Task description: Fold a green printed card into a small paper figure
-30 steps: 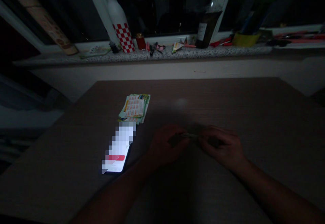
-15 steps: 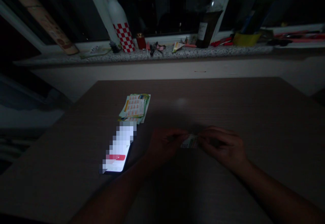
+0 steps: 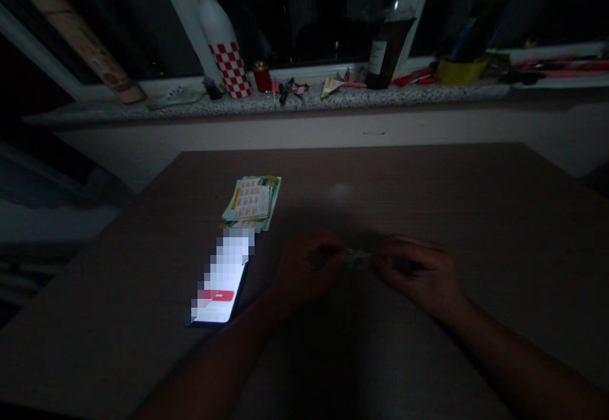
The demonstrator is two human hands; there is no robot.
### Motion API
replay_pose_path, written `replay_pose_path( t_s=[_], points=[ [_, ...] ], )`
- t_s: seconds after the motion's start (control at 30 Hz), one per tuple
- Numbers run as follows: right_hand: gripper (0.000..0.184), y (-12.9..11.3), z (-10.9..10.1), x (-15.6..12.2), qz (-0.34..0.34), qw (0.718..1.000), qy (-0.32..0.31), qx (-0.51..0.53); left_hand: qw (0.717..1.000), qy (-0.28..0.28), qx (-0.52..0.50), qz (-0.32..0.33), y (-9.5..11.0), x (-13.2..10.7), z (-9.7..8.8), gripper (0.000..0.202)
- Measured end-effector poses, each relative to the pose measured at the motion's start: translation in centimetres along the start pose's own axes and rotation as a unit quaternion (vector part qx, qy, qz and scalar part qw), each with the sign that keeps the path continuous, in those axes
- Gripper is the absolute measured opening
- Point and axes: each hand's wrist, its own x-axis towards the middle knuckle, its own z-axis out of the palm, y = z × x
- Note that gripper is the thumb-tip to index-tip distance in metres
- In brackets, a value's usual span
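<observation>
Right of the phone: small printed slip, stretched between both hands; print too dim to read, can't tell if it touches the table.
Left hand: nearer the phone, thumb and fingertips pinching slip's left end.
Right hand: farther right of phone, fingertips pinching slip's right end.
Phone screen: lit, face up, mostly pixelated, red bar toward near end.
Card stack: just beyond phone's far end, loosely squared, gridded print on top.
Stone sill: well beyond phone; carries red-checked white bottle, small red jar, dark labelled container, yellow holder.
</observation>
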Motion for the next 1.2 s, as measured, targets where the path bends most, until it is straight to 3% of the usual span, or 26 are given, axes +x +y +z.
replay_pose_path(
  t_s=[0.2, 0.33, 0.43, 0.57, 0.77, 0.87, 0.97, 1.2],
  points=[
    [0.005, 0.0, 0.1, -0.1, 0.014, 1.000, 0.003, -0.021, 0.999, 0.000, -0.017, -0.049, 0.2, -0.2, 0.2, 0.003],
    [0.007, 0.0, 0.2, -0.2, 0.076, 0.997, 0.025, -0.014, 0.996, 0.011, -0.044, -0.080, 0.2, -0.3, 0.3, 0.003],
    [0.008, 0.1, 0.3, -0.4, 0.111, 0.993, 0.036, 0.007, 0.995, 0.016, -0.052, -0.085, 0.3, -0.3, 0.3, 0.004],
    [0.005, 0.2, 0.3, -0.4, 0.103, 0.994, 0.035, 0.018, 0.996, 0.013, -0.054, -0.065, 0.3, -0.3, 0.3, 0.004],
    [0.003, 0.2, 0.0, -0.1, 0.009, 1.000, 0.004, 0.020, 0.998, 0.002, 0.048, 0.047, -0.1, -0.4, 0.3, 0.003],
    [0.007, 0.1, 0.0, -0.1, -0.060, 0.998, -0.005, -0.003, 0.978, 0.039, 0.138, 0.149, 0.2, -0.5, 0.5, 0.013],
    [0.010, -0.2, 0.1, -0.1, -0.137, 0.989, -0.020, -0.049, 0.954, 0.039, 0.200, 0.222, 0.7, -0.5, 0.8, 0.012],
    [0.015, -0.4, 0.2, 0.0, -0.220, 0.971, -0.039, -0.087, 0.933, -0.004, 0.241, 0.267, 0.9, -0.1, 0.5, 0.003]
  ],
)
